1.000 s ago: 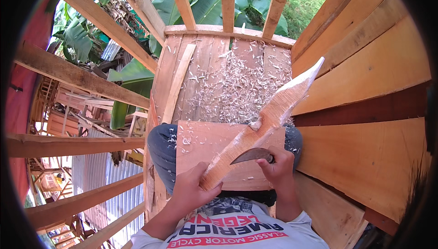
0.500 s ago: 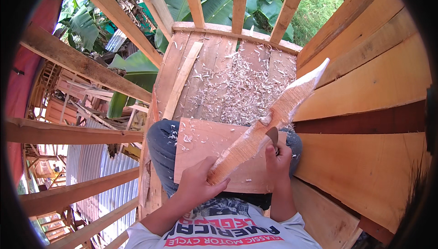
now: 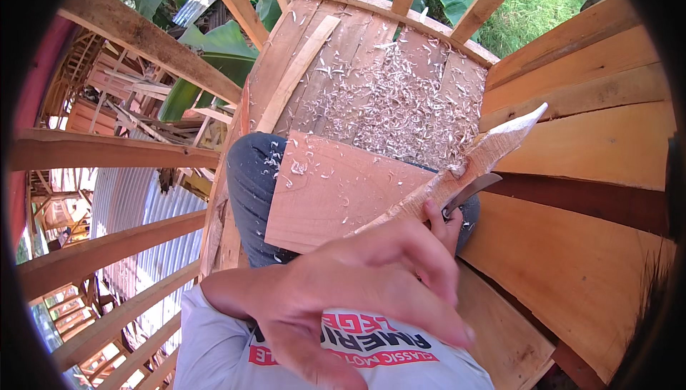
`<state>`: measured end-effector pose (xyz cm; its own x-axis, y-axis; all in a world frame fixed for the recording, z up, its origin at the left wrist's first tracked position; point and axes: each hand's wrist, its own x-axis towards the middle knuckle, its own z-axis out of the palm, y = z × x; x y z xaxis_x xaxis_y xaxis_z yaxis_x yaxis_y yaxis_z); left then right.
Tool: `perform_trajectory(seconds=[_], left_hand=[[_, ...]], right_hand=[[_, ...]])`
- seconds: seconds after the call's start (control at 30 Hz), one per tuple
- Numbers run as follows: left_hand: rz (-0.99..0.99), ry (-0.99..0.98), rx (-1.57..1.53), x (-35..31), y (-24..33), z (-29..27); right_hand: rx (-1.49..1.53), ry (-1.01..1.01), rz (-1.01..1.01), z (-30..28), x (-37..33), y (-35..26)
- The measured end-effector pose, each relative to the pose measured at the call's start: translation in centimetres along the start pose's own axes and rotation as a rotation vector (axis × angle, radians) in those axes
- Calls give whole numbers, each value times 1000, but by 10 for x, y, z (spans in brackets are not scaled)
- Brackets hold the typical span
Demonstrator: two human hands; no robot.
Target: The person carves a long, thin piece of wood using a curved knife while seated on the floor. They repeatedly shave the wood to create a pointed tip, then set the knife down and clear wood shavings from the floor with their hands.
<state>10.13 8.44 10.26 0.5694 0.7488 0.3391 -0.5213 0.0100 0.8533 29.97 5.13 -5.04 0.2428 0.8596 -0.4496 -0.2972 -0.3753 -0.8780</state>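
Note:
My left hand (image 3: 343, 283) is raised in front of my chest, close to the camera, fingers spread and holding nothing. Behind it, partly covered, my right hand (image 3: 444, 228) grips a knife (image 3: 473, 191) with a curved blade that points up to the right. The knife's handle is mostly hidden in that hand. A long, carved piece of wood (image 3: 493, 150) with a pale pointed tip slants over my right knee, touching the right hand's fingers; its lower end disappears behind my left hand. Beneath it, a flat wooden board (image 3: 336, 188) rests across my lap.
Curled wood shavings (image 3: 400, 104) cover much of the plank floor ahead. A narrow wooden strip (image 3: 300, 72) lies on the floor's left side. Wooden slats (image 3: 114, 148) form a railing at left and front, and a plank wall (image 3: 572, 233) stands close on my right.
My left hand has let go of the carved wood's lower end and risen toward the camera, opening. The carved wood and the knife in my right hand now appear farther right.

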Motion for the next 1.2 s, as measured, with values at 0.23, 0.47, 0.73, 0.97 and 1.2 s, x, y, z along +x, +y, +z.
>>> perform_trajectory(seconds=[0.23,0.47,0.73,0.97,1.2], left_hand=[[566,-159,-204,30,-36,36],[466,-196,-254,30,-38,37],[404,-73,-399,22,-40,51],[233,-249,-256,23,-15,27],[387,-164,-416,29,-38,45]], right_hand=[[110,6,58,-3,2,16],[44,4,48,-5,5,14],[35,11,42,-2,1,13],[29,-33,46,-3,0,15],[32,-7,30,-1,-3,8]])
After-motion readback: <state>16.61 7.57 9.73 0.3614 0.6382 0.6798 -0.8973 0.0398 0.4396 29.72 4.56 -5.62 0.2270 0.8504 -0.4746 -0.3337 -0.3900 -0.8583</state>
